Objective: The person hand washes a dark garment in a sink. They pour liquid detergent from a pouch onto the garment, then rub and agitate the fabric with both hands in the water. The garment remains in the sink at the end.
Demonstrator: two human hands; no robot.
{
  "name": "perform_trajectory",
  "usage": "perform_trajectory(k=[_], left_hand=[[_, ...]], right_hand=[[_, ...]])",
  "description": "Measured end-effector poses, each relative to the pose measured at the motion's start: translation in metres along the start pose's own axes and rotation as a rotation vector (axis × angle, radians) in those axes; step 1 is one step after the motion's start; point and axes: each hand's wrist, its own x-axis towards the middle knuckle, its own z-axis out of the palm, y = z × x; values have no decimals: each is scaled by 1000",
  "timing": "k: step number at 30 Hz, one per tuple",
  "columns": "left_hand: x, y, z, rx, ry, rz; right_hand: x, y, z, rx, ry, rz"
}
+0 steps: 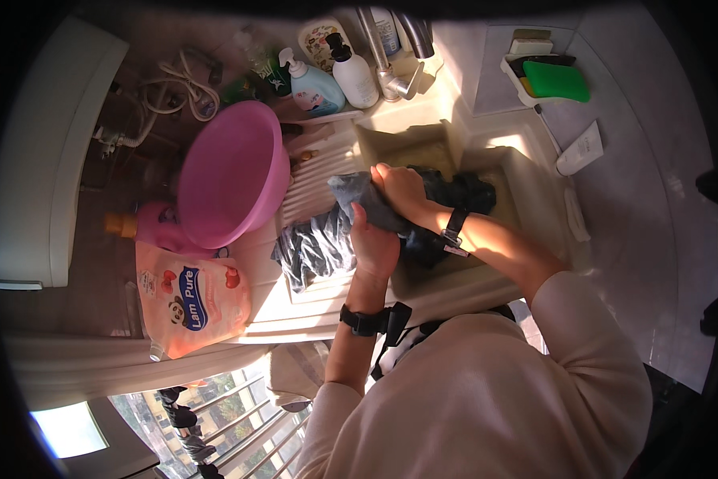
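Note:
A wet dark grey cloth [317,245] lies bunched over the ribbed washboard [320,173] of a laundry sink [454,286]. My left hand [375,248] grips a raised fold of it, thumb pointing up. Just beyond, my right hand [402,190] is closed on the same fold, beside its lighter grey end. More dark cloth [478,191] hangs down into the basin on the right, partly hidden by my right forearm. Whether it is one piece with the cloth in my hands, I cannot tell.
Left of the washboard stand a pink plastic basin [233,173], a pink bottle [161,227] and a detergent refill pouch [191,299]. Pump bottles [356,78] and a metal faucet [398,84] line the back. A soap holder [523,90] and a white tube [580,149] are at the right.

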Motion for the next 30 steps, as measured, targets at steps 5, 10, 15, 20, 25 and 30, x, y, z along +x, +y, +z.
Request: perform_trajectory(k=[5, 10, 15, 20, 25, 30], left_hand=[[-1, 3, 2, -163, -537, -92], [-8, 6, 8, -112, -13, -33], [-11, 3, 15, -2, 40, 34], [-4, 9, 15, -129, -346, -57], [-3, 6, 10, -6, 32, 6], [-1, 5, -3, -52, 9, -3]], right_hand=[[-11, -19, -13, 95, -146, -192], [0, -9, -9, 7, 54, -48], [-3, -9, -10, 104, -25, -194], [-7, -10, -7, 73, -2, -162], [2, -2, 0, 56, 52, -117], [-3, -13, 0, 74, -112, -121]])
